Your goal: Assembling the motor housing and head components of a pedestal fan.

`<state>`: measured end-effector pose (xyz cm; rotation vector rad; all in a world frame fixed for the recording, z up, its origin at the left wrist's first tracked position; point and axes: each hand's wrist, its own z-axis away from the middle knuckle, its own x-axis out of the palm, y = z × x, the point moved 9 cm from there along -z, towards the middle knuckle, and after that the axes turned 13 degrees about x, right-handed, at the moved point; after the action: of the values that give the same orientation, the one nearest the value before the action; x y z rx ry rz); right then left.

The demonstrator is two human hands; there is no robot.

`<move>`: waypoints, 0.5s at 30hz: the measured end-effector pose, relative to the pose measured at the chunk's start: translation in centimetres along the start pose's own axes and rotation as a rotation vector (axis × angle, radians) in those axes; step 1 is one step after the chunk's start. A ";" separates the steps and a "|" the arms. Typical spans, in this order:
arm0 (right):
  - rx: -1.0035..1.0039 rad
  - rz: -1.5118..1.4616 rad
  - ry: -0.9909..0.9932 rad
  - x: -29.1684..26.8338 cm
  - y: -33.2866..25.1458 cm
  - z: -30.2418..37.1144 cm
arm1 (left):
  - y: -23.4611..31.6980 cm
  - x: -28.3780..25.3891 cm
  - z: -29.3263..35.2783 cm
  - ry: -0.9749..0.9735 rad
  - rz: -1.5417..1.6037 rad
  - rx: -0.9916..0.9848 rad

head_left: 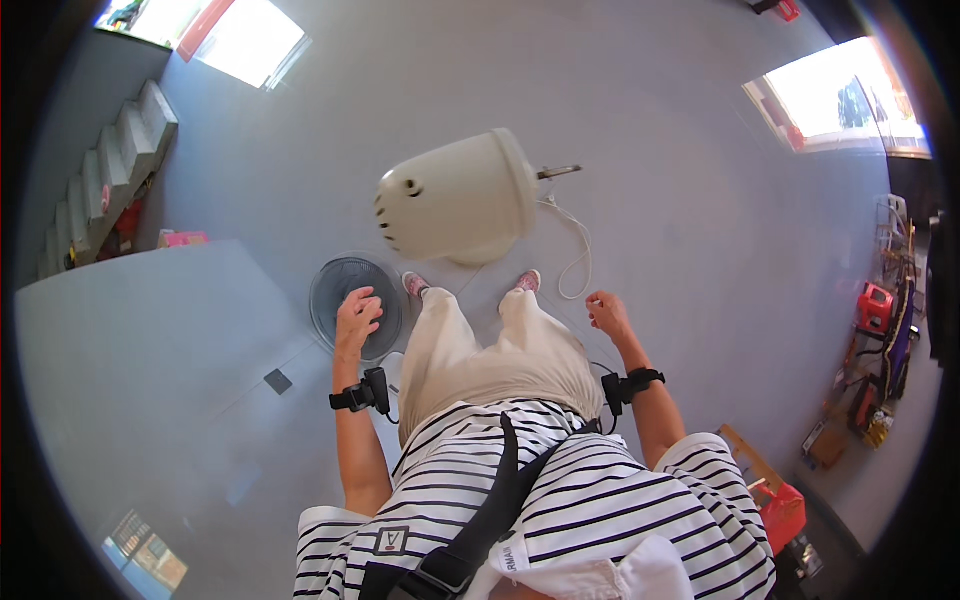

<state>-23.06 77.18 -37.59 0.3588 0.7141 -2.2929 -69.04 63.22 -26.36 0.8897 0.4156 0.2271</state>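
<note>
Cream housing (455, 195) of a fan-like machine sits before the feet (415, 284), its shaft (558, 172) pointing sideways, probably for easy reach. The left hand (358, 318), loosely open, hangs over a grey round piece (350, 274); the right hand (606, 312) is half-curled; both appear empty.

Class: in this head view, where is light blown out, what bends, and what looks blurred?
Head view throughout: the left opening and right opening are blown out white; the stairs curve near the dark rim; the cream housing looks slightly soft, perhaps from motion.
</note>
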 end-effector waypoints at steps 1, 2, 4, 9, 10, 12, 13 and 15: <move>0.011 0.007 -0.005 0.5 -0.4 0.2 | -1.1 -1.4 0.3 0.032 0.009 -0.026; 0.011 0.028 -0.008 1.0 -1.1 0.4 | -2.2 -2.5 0.6 0.040 0.026 -0.038; 0.056 0.037 -0.063 2.8 -3.0 1.1 | -4.4 -4.6 0.9 0.074 0.015 -0.070; 0.050 0.079 -0.085 7.6 -8.8 2.1 | -9.3 -11.1 1.0 0.142 0.057 -0.088; 0.035 0.112 -0.077 8.7 -9.9 2.1 | -10.2 -12.5 0.9 0.164 0.074 -0.083; 0.019 0.155 -0.095 11.3 -11.8 1.9 | -12.0 -15.4 0.8 0.183 0.071 -0.099; 0.003 0.175 -0.112 12.5 -12.9 2.1 | -12.5 -16.5 1.0 0.194 0.048 -0.103; -0.058 0.205 -0.153 14.9 -15.9 2.7 | -13.5 -18.4 1.4 0.194 0.036 -0.133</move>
<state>-44.94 77.12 -35.74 0.2160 0.6350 -2.0763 -84.66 47.30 -31.57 0.7469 0.5588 0.3717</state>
